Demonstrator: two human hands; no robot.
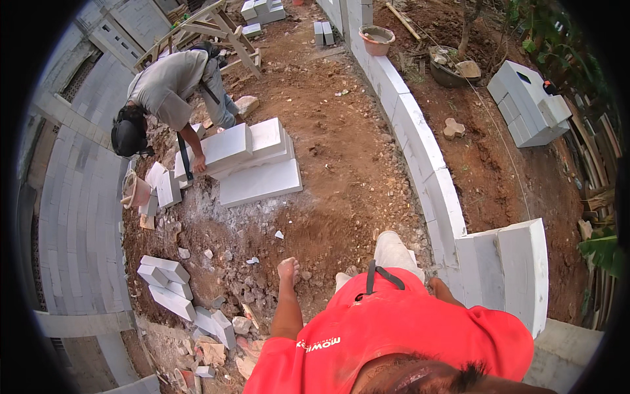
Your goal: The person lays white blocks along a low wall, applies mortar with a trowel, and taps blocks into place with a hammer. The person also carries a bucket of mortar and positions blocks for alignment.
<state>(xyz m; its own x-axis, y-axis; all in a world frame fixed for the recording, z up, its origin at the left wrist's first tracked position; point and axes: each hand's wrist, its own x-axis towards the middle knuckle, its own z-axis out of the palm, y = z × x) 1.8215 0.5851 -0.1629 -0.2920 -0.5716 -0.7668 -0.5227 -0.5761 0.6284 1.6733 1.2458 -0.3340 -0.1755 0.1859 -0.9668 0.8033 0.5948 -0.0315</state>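
Note:
My left hand (288,269) hangs out over the rubble-strewn soil with its fingers curled in, and nothing shows in them. My right hand (436,284) is low beside the white block wall (430,154), mostly hidden by my red shirt; its fingers cannot be made out. Whether it touches the wall is unclear. Ahead to the left is a stack of white blocks (262,184). A co-worker in a grey shirt (169,85) bends over it, one hand on a block and a long dark tool, perhaps a saw, beside that arm.
Loose blocks (169,299) and broken pieces lie at the left. A bucket (136,190) stands near the co-worker. A mortar tub (377,41) sits at the far wall. Past the wall are a dark basin (453,69), a taut string and another block stack (525,108). A wooden trestle (213,29) stands behind the co-worker.

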